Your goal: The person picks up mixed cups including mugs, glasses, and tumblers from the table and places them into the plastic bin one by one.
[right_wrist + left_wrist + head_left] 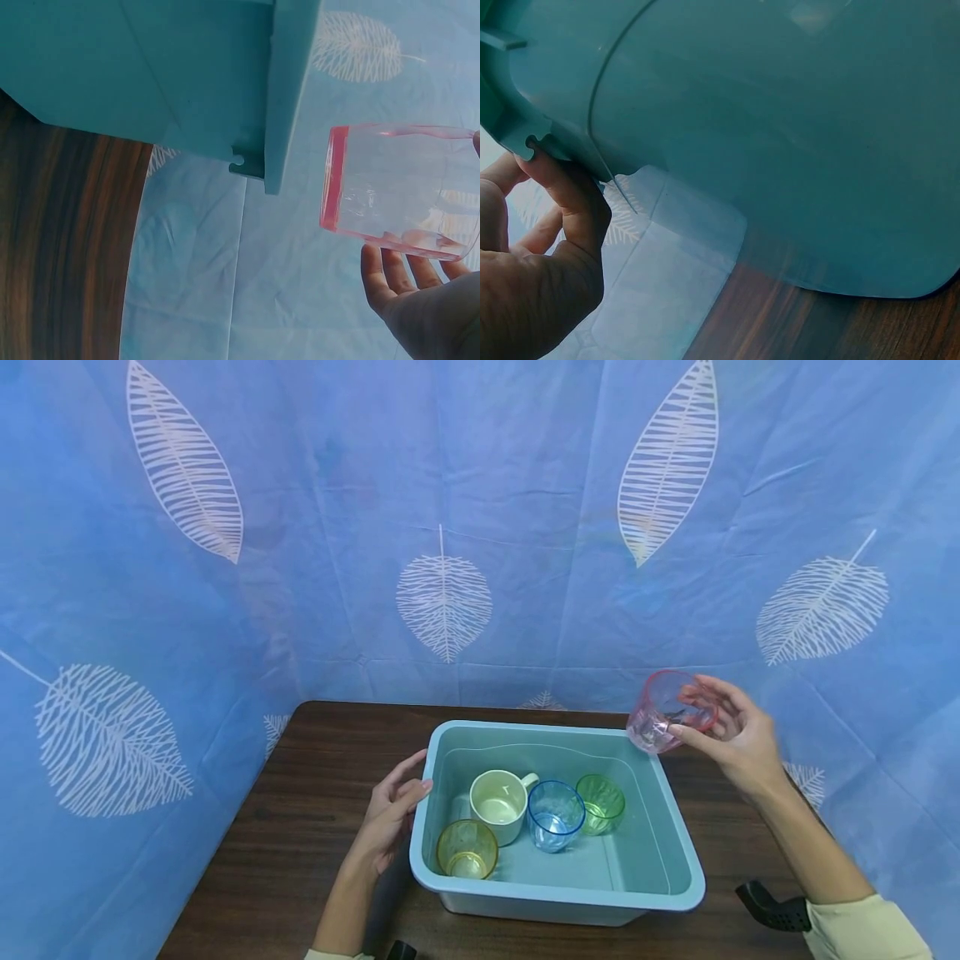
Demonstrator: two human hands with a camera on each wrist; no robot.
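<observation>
My right hand (738, 735) grips a clear pink cup (667, 710), tilted, over the back right corner of a light blue-green plastic basin (555, 893). The right wrist view shows the pink cup (405, 187) with fingertips along its side. At the basin's left rim, my left hand (393, 810) pinches the edge between thumb and fingers; in the left wrist view the fingers (562, 195) reach up under that rim. Inside the basin stand a pale green mug (498, 802), a yellow cup (467, 852), a blue cup (555, 814) and a green cup (600, 806).
The basin stands on a dark wooden table (300, 793). Behind and beside the table hangs a blue cloth (525, 593) with white leaf prints. A black strap-like device (772, 910) sits at the right wrist.
</observation>
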